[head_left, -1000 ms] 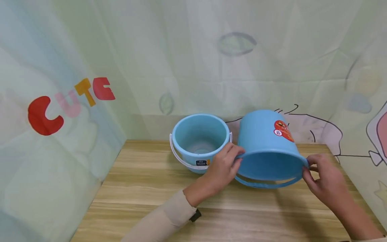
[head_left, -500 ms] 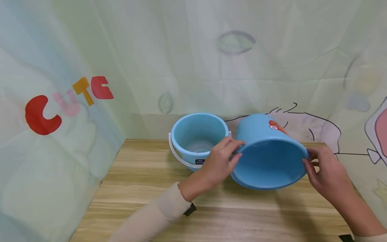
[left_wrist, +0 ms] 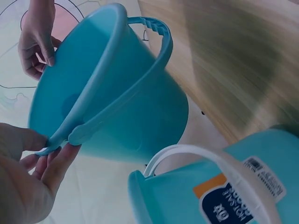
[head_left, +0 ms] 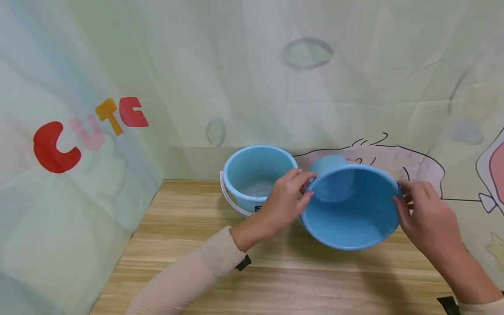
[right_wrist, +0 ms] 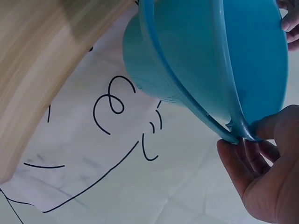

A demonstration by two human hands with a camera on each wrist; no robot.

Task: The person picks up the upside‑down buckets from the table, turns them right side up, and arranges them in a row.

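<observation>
Both hands hold a blue plastic bucket (head_left: 350,218) by opposite sides of its rim. My left hand (head_left: 286,197) pinches the left side, thumb over the rim and fingers beneath, by the handle joint. On the opposite side my right hand (head_left: 427,214) pinches the rim the same way. The bucket is tilted, its mouth facing me and its base toward the back wall. Its blue handle (left_wrist: 161,51) hangs down along the outside in the left wrist view. A smaller light-blue bucket (head_left: 240,197) with a white handle (head_left: 227,192) stands upright just left, partly hidden behind my left hand.
The wooden table (head_left: 185,236) carries both buckets' surroundings, its back edge against a pale printed curtain (head_left: 252,78). Another curtain side with the coloured letters stands at the left. A label (left_wrist: 224,205) marks the smaller bucket's front.
The larger bucket has turned from mouth-down to mouth toward me, its base dropping behind the rim. Both hands keep their grip and have risen slightly. The smaller bucket stays put.
</observation>
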